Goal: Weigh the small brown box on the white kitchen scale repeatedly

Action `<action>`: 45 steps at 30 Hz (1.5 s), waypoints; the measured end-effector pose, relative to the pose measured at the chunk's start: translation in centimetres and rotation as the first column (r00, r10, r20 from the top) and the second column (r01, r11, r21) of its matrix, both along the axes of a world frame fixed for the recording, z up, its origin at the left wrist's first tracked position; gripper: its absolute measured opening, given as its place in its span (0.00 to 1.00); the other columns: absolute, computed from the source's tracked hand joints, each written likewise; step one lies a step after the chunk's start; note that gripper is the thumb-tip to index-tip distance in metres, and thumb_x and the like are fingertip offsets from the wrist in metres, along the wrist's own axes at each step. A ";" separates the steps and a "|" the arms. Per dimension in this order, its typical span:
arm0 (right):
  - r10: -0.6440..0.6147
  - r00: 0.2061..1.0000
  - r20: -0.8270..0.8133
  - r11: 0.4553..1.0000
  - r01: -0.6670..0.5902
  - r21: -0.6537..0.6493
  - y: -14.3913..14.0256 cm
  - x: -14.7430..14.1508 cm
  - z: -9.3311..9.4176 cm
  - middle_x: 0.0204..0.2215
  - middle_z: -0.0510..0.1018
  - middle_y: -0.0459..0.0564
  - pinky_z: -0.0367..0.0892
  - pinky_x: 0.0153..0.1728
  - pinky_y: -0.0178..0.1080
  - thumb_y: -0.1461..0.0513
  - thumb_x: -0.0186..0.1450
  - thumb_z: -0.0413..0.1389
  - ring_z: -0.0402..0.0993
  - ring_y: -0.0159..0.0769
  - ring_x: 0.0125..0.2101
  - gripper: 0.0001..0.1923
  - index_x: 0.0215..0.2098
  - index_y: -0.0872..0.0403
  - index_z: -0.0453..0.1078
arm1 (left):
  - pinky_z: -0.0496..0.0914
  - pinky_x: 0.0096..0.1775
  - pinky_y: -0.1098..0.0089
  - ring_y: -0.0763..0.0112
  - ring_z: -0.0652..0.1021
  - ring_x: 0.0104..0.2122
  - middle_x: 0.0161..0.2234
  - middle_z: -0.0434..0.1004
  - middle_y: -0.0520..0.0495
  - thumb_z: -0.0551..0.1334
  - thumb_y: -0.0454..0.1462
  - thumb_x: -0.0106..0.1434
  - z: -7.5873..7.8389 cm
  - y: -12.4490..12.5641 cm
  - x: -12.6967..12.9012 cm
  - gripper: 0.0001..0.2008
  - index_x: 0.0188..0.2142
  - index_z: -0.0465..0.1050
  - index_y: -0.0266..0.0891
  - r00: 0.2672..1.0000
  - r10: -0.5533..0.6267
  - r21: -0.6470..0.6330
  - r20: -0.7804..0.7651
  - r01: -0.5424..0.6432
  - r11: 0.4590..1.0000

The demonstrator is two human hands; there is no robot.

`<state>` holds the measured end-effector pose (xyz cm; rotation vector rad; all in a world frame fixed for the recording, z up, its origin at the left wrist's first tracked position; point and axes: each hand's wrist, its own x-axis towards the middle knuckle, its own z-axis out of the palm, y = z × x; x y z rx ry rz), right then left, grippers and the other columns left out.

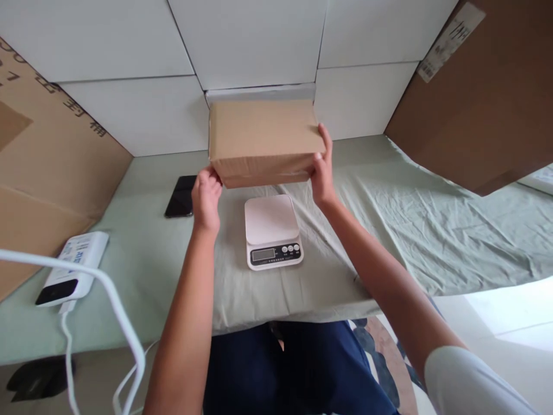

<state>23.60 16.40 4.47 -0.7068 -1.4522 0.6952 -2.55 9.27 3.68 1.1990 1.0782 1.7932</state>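
A closed brown cardboard box (265, 129) is held up between both hands, above the far part of the cloth and behind the scale. My left hand (207, 193) grips its lower left corner, the fingertips partly hidden under the box. On the right end, my right hand (322, 170) clasps the box with the thumb at the front edge and a finger along the side. Directly in front, between my forearms, a white digital kitchen scale (272, 225) lies on the cloth. Its plate is bare, and its small display shows no digits I can read.
A black phone (180, 197) lies left of my left hand. A white power bank (73, 268) with a white cable (116, 308) is further left. Large cardboard panels stand at the left (56, 173) and right (475, 98). Behind are white panels (259, 43); beneath lies a green cloth (389, 213).
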 end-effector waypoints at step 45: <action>0.058 0.989 0.136 0.998 -0.054 -0.034 -3.0 0.7 -2.0 0.76 0.57 0.39 0.43 0.79 0.58 0.32 0.69 0.45 0.43 0.51 0.79 0.41 0.75 0.36 0.53 | 0.68 0.64 0.54 0.50 0.76 0.62 0.56 0.81 0.39 0.61 0.66 0.62 -3.4 -1.8 -0.4 0.37 0.55 0.79 0.42 0.988 0.154 0.029 -0.023 -0.153 0.988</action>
